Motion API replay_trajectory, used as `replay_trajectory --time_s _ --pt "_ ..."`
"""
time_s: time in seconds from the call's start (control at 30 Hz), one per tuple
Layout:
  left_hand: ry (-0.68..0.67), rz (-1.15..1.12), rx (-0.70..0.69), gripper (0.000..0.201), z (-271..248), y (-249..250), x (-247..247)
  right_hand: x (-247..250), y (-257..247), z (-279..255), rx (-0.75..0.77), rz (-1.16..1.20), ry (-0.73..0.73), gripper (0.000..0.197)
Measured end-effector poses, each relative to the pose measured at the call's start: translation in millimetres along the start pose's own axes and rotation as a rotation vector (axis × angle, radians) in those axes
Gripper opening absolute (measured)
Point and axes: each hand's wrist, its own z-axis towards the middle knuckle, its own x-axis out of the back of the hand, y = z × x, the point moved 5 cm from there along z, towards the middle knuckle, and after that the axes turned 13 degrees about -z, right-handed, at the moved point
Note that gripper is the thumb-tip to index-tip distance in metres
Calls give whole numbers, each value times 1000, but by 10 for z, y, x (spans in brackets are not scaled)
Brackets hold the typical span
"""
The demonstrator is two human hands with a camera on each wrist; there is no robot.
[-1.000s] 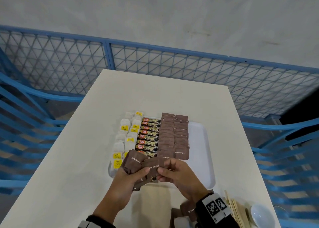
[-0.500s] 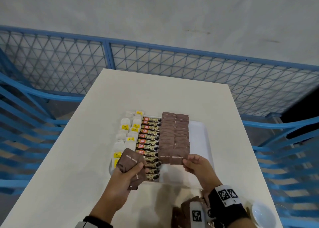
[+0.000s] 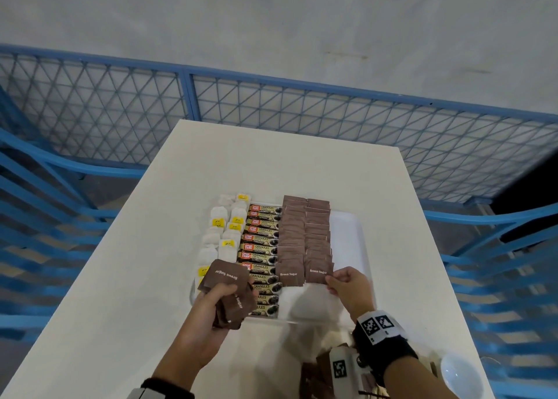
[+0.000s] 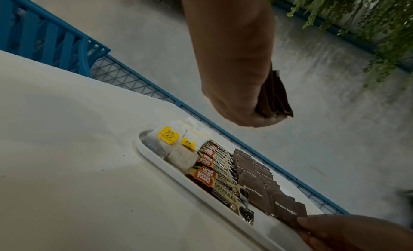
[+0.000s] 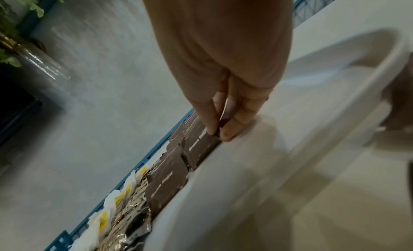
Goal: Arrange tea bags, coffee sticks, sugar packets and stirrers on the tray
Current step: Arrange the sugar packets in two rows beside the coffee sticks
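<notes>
A white tray (image 3: 351, 235) on the table holds tea bags (image 3: 222, 232) at its left, coffee sticks (image 3: 261, 247) in the middle and two rows of brown sugar packets (image 3: 305, 235). My left hand (image 3: 211, 305) grips a bunch of brown sugar packets (image 3: 225, 280) over the tray's near left corner. At the near end of the right row lies one brown sugar packet (image 3: 317, 273), and my right hand (image 3: 335, 280) pinches its right edge between thumb and fingers (image 5: 232, 129). The tray's rim (image 4: 156, 164) and the held bunch (image 4: 276, 97) show in the left wrist view.
Loose sugar packets (image 3: 320, 371) lie at the table's near edge by my right wrist. A small white bowl (image 3: 460, 374) stands at the near right. Blue mesh railing (image 3: 271, 105) runs beyond the far table edge, with blue slats on both sides.
My right hand took one packet from the bunch, carried it right and forward, and set it at the near end of the right sugar row. The left hand stayed holding the bunch.
</notes>
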Motion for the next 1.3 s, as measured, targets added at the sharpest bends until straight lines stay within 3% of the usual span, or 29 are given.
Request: replay_trajectory --time_s 0.23,0.33,0.47,0.57,0.7,0.8,0.9,1.03,1.13,1.2,1.3 --pt "69 65 -13 32 10 -1 51 6 -16 8 44 -207 53 11" --pt "52 111 -37 27 7 -2 23 19 -57 -26 67 -216 100 21" --pt "-1 134 -52 31 0 -22 -10 -5 -327 -224 240 -200 168 18" --pt "-22 166 -49 30 -14 -49 -37 -112 -627 -484 413 -232 68 12" --pt "-20 234 -24 39 -36 -82 -56 -374 -940 -852 518 -171 -299 12" --pt "-70 308 -1 35 -80 -106 -119 -503 -1027 -977 586 -144 -448 26" --pt "-78 350 18 35 -108 -129 -127 -514 -1085 -1017 669 -208 -424 26" --pt "-21 325 31 34 -77 -119 -45 -420 -1089 -982 624 -22 -346 19" --pt "9 249 23 36 -43 -87 -1 -329 -1100 -999 748 -108 -254 22" --pt "-1 190 15 34 -42 -62 -36 -352 -1086 -1062 839 -186 -291 19" --pt "-27 116 7 27 -48 -35 -94 -409 -997 -1107 824 -281 -377 23"
